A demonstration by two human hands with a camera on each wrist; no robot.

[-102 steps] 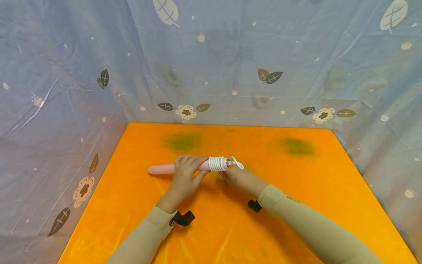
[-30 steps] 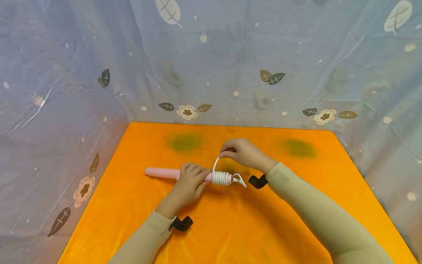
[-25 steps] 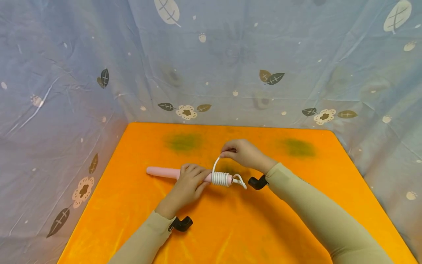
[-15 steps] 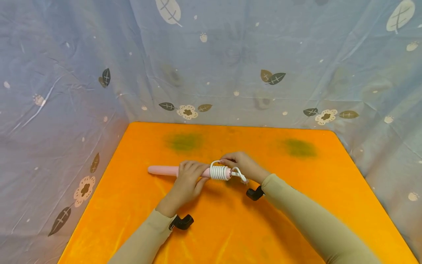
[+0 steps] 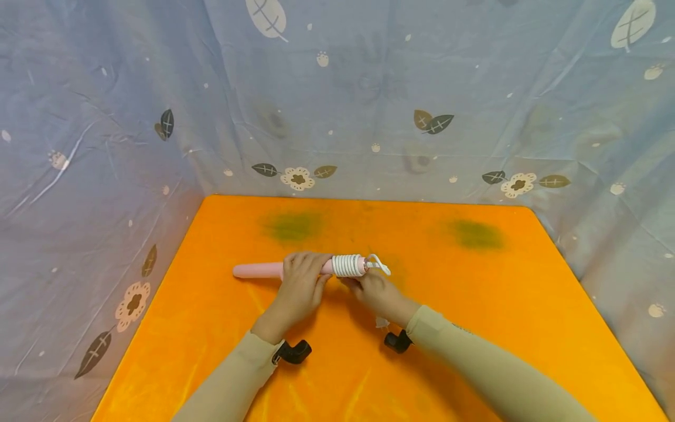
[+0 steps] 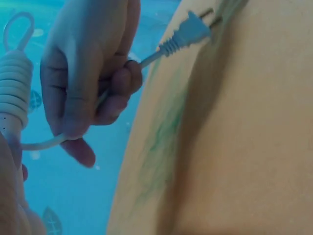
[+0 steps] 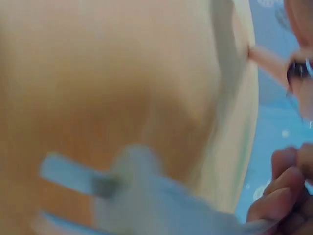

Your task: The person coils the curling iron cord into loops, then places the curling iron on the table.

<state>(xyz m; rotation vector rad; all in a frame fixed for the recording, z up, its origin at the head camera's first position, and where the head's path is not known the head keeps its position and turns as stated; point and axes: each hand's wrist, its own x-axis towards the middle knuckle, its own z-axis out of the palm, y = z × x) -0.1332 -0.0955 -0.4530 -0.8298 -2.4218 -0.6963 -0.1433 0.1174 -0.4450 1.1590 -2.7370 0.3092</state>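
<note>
A slim pink hair iron (image 5: 258,270) is held level above the orange table. My left hand (image 5: 297,290) grips it around the middle. White cord (image 5: 347,265) lies in several tight coils round its right end, and a small loop stands out past the tip. Just below the coils, my right hand (image 5: 382,296) pinches the free stretch of cord. In the left wrist view the right hand (image 6: 93,73) has the cord running through its curled fingers, and the two-pin plug (image 6: 190,33) sticks out beyond them. That plug (image 7: 146,196) looms blurred in the right wrist view.
The orange tabletop (image 5: 464,281) has two dark greenish patches near its back edge. Grey-blue patterned curtains (image 5: 369,105) rise at the back and both sides. A black camera mount (image 5: 295,351) sits at the left wrist, another (image 5: 398,341) at the right.
My right hand has come from beyond the iron, where it held the cord up, round to the near side and below the coils. My left hand keeps its grip, with the iron slightly higher.
</note>
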